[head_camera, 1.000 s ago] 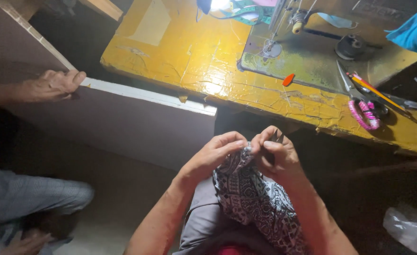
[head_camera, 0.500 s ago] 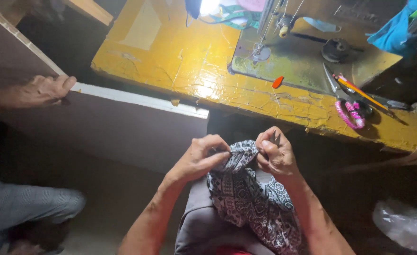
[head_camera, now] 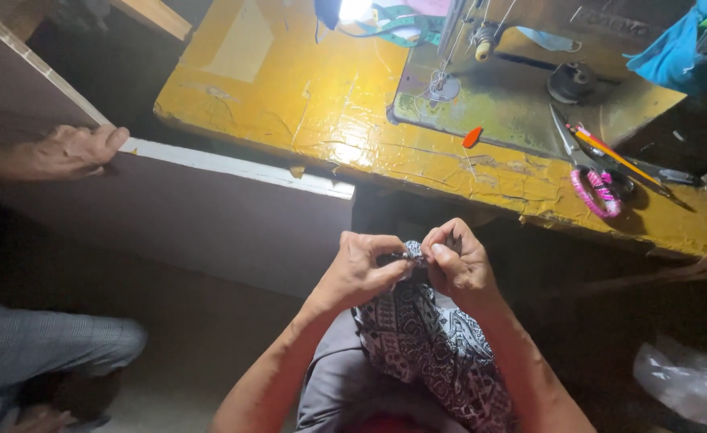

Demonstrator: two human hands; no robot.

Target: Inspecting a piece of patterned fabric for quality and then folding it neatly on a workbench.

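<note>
Head view: scissors point(head_camera: 602, 172) on yellow table point(head_camera: 289, 104), beyond patterned cloth point(head_camera: 430, 345).

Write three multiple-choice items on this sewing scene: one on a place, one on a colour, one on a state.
1. Where do the scissors lie?
A. on the yellow table, right of the sewing machine bed
B. on the person's lap
C. on the floor

2. What colour are the scissor handles?
A. green
B. pink
C. white

3. How is the patterned cloth held?
A. spread flat on the table
B. hanging from the machine
C. pinched at its top by both hands, over the lap

Answers:
1 A, they rest on the yellow table beside the sewing machine.
2 B, the loops show pink wrapping.
3 C, the left hand and right hand meet on its upper edge.
</note>
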